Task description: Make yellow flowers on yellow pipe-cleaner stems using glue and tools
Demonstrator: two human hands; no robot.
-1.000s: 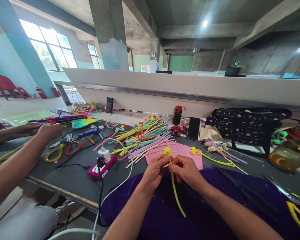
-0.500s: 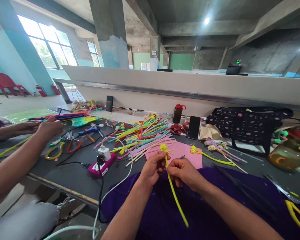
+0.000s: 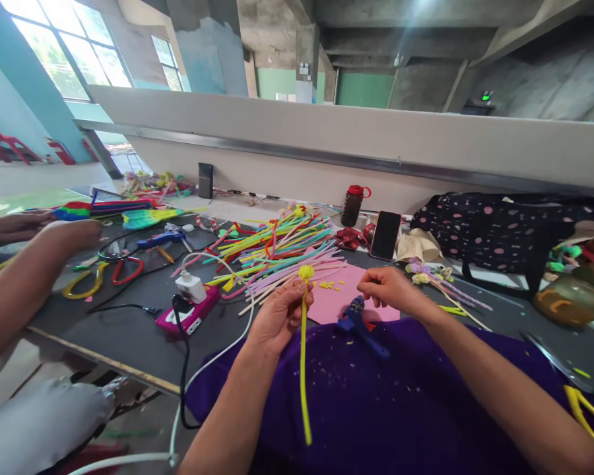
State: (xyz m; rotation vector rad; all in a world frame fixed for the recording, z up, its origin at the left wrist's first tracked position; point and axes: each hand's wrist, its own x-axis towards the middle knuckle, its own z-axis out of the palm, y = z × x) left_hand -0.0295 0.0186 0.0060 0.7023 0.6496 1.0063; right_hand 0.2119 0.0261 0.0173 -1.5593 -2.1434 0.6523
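With its stem (image 3: 303, 376) over the purple cloth (image 3: 381, 415), the yellow pipe-cleaner flower (image 3: 305, 272) is now clamped and supported by our left hand (image 3: 280, 313) alone, as our right hand (image 3: 391, 289) moved near the blue-handled tool (image 3: 357, 324), curled, gripping something or not we cannot tell

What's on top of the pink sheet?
Small yellow scraps are on the pink sheet; a blue tool, probably a glue gun, overlaps its near edge. The left hand hides its left part, the right hand some of its right; anything behind them cannot be seen.
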